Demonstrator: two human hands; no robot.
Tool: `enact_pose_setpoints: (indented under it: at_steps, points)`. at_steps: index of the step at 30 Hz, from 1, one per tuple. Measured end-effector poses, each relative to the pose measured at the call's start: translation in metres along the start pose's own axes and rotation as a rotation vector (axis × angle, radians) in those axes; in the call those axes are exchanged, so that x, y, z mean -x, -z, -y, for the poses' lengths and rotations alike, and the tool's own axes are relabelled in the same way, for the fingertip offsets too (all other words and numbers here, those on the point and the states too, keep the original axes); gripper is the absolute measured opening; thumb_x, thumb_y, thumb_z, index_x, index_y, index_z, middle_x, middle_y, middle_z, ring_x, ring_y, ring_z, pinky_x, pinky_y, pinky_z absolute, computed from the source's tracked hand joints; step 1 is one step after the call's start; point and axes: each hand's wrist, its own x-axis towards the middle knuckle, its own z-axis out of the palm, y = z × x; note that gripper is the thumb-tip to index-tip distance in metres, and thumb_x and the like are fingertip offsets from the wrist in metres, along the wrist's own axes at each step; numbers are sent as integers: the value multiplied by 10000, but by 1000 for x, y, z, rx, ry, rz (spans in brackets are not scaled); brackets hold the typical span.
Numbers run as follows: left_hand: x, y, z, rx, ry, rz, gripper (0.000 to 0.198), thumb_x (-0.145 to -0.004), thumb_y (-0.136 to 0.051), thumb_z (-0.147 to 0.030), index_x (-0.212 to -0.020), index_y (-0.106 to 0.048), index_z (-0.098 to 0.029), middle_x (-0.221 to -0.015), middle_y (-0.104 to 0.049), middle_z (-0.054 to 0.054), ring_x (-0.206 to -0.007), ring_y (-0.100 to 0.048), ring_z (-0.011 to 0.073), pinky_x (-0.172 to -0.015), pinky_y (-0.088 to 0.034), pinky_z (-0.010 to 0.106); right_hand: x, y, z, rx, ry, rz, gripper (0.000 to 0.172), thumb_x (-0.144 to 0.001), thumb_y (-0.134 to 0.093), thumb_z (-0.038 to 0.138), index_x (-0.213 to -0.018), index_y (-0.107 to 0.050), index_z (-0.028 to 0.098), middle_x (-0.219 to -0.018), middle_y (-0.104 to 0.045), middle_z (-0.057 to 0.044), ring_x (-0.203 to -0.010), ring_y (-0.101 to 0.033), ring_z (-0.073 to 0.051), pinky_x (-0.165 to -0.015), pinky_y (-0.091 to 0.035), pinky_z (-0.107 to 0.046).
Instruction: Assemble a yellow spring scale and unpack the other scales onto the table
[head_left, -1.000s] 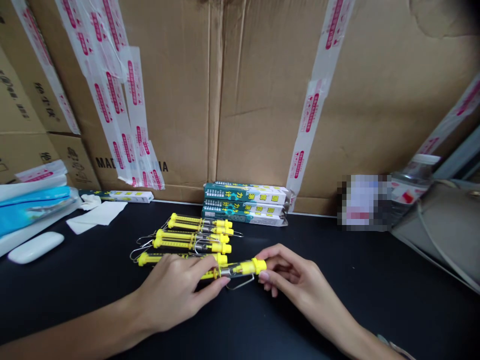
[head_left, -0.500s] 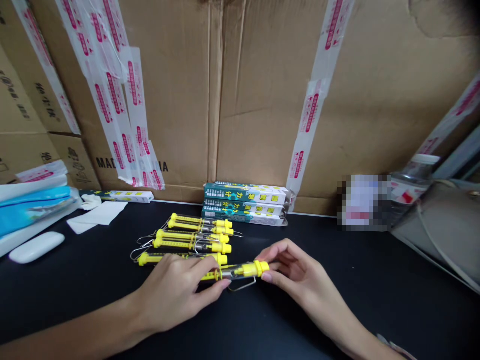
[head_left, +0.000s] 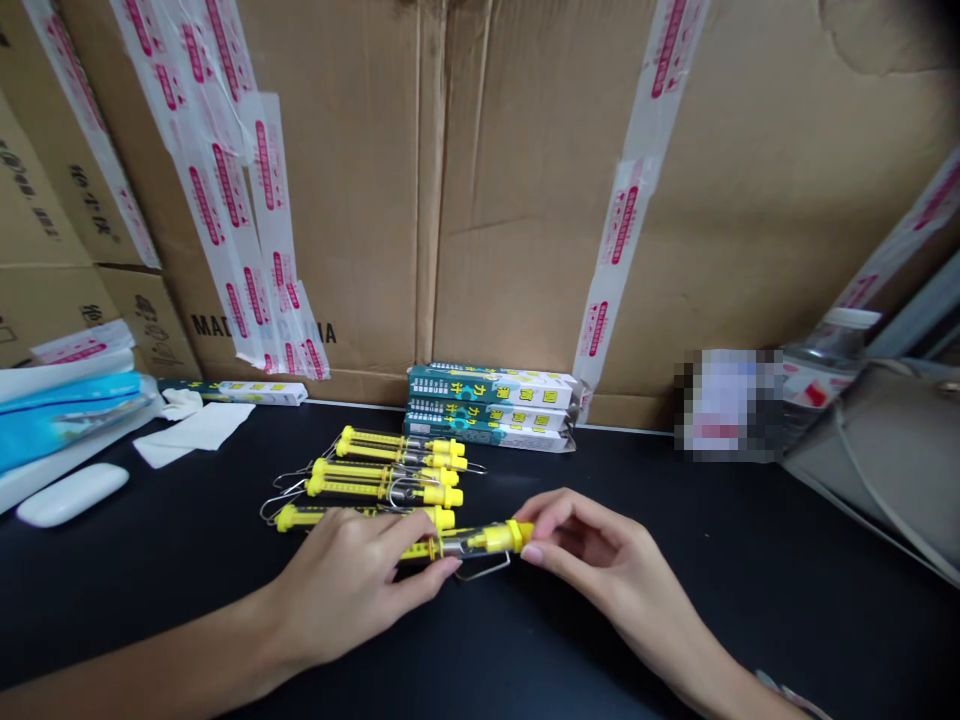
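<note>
This looks like a stockroom or packing area: large cardboard cartons (head_left: 337, 200) sealed with printed tape (head_left: 622, 220) stand stacked right behind a black surface (head_left: 675, 540), which carries small retail boxes (head_left: 491, 405) and a row of yellow spring scales (head_left: 390, 487).

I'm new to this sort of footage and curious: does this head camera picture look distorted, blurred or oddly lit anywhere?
Head view: wide-angle bending stretches the cardboard boxes toward the edges, and the top right corner falls dark. Head view: a pixelated patch hides something beside the bottle. Head view: the left hand, right hand and yellow spring scale look sharp, with soft shadows and no strong glare.
</note>
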Motion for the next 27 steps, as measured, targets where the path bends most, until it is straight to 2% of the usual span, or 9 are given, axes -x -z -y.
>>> enact_pose_setpoints:
  at_steps: [3,7,12,15,18,20,23,27]
  points:
    - [1,0,1,17,-11,3,219,-971,-572,-360,-831,-649,-210,-563,-615,-82,-396,-551,97,-429,-384,242,-2,0,-1,-71,-24,-9,167,-768,-831,267,-816,-676,226,-867,-713,13,-776,-681,-116,-729,-561,-200]
    - [0,0,2,36,-15,-32,162,-958,-597,-344,-880,-659,-217,-593,-641,-83,-400,-568,92,-437,-390,242,-4,1,-7,-66,-75,37,217,-738,-847,255,-922,-735,229,-948,-723,1,-860,-697,-136,-801,-562,-218]
    - [-2,1,2,30,-13,-25,180,-979,-570,-354,-891,-652,-220,-637,-676,-81,-402,-554,89,-438,-389,240,-1,1,-8,7,-120,84,218,-776,-820,302,-951,-730,208,-787,-708,11,-664,-655,-113,-640,-549,-211]
    - [-1,1,0,21,-15,-11,221,-988,-556,-381,-871,-650,-219,-648,-685,-78,-403,-549,90,-436,-381,247,1,1,-2,17,-78,62,230,-752,-840,325,-902,-722,195,-783,-700,5,-644,-647,-113,-606,-549,-206]
    - [-1,1,0,22,-32,1,238,-980,-572,-392,-841,-650,-214,-654,-689,-77,-411,-551,93,-445,-388,254,2,0,4,25,3,23,209,-815,-785,351,-733,-688,185,-815,-698,-8,-633,-644,-104,-620,-555,-202]
    - [0,1,0,23,-37,6,239,-974,-580,-392,-839,-657,-210,-651,-686,-75,-411,-550,94,-443,-390,256,1,0,5,26,31,0,218,-831,-774,332,-697,-674,191,-818,-697,-6,-655,-649,-105,-637,-555,-193]
    - [-1,2,0,20,-34,-6,230,-972,-582,-375,-843,-670,-207,-637,-679,-71,-411,-555,94,-433,-386,254,-2,0,3,-19,17,-24,130,-780,-822,291,-816,-719,222,-860,-697,6,-758,-675,-120,-706,-564,-190]
    - [0,1,1,39,-30,-50,181,-964,-600,-349,-899,-683,-203,-621,-672,-78,-421,-589,92,-444,-403,249,-4,1,-2,-21,-32,3,212,-737,-850,307,-908,-756,225,-958,-710,-12,-884,-695,-154,-802,-569,-220]
